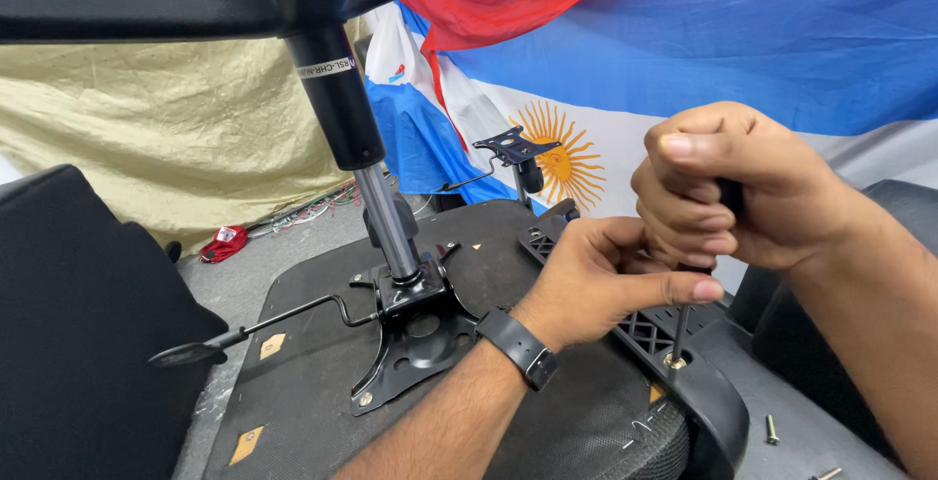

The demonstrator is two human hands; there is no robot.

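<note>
Head view, the only one here: an upturned black office chair seat (322, 343) with a fabric-covered underside is seen from above, and everything else is easiest placed against it. Bolted near its middle is a black stamped-steel tilt plate (415, 328), out of which a chrome and black gas lift cylinder (366, 172) rises at a slant, with a thin black lever rod (264, 324) sticking out toward the seat's left edge.

At the seat's right edge a black plastic armrest bracket with a lattice pattern (640, 328) is being worked on. The right hand (738, 192) is closed tight in a fist round the dark handle of a slim metal-shafted screwdriver (680, 328), whose tip sits in a brass-coloured screw (674, 361) in the bracket. The left hand (611, 280), with a black wristband, is loosely curled, its fingers steadying the shaft just under the fist, nothing else gripped.

Two loose silver screws (772, 429) lie just off the seat's right side.

What could go wrong, as a guess: the shaft looks slightly tilted, so the tip could be cammed out and the screw head chewed, or the left fingers jabbed. The loose screws could easily be knocked away and lost.
</note>
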